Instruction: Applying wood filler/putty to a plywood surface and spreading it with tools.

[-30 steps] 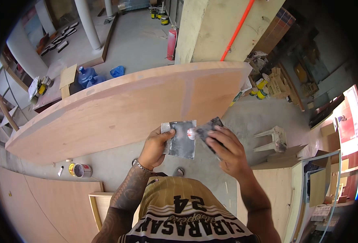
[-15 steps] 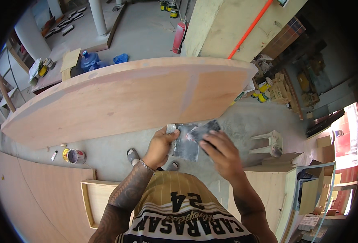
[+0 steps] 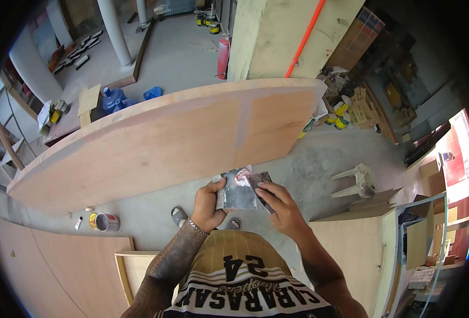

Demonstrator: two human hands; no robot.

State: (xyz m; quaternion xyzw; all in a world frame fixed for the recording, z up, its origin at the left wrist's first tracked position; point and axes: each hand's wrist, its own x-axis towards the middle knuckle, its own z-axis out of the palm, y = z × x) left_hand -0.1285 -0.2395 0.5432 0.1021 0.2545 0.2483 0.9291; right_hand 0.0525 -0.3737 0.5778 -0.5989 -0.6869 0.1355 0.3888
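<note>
My left hand [image 3: 208, 205] grips a dark, flat square plate [image 3: 237, 199] by its left edge, thumb on top. A lump of pinkish-white putty [image 3: 242, 177] sits near the plate's upper right. In my right hand [image 3: 283, 208] is a dark, flat rectangular spreader [image 3: 261, 182], its left edge against the putty. Both hands are just in front of a long curved wooden panel [image 3: 165, 140], which has greyish-pink filled patches along its upper border and across a seam near its right end.
On the floor at left stand an open can [image 3: 107, 222] and a small tube [image 3: 78, 223]. A white plastic stool [image 3: 357, 181] lies at right. Wooden panels [image 3: 54, 265] flank me at lower left, with a wooden cabinet [image 3: 351, 249] at lower right. A fire extinguisher [image 3: 223, 57] stands behind the curved panel.
My right hand has moved left and slightly down, and the spreader has turned to a steeper slant. The putty shows more as a raised lump. The plate has shifted slightly left.
</note>
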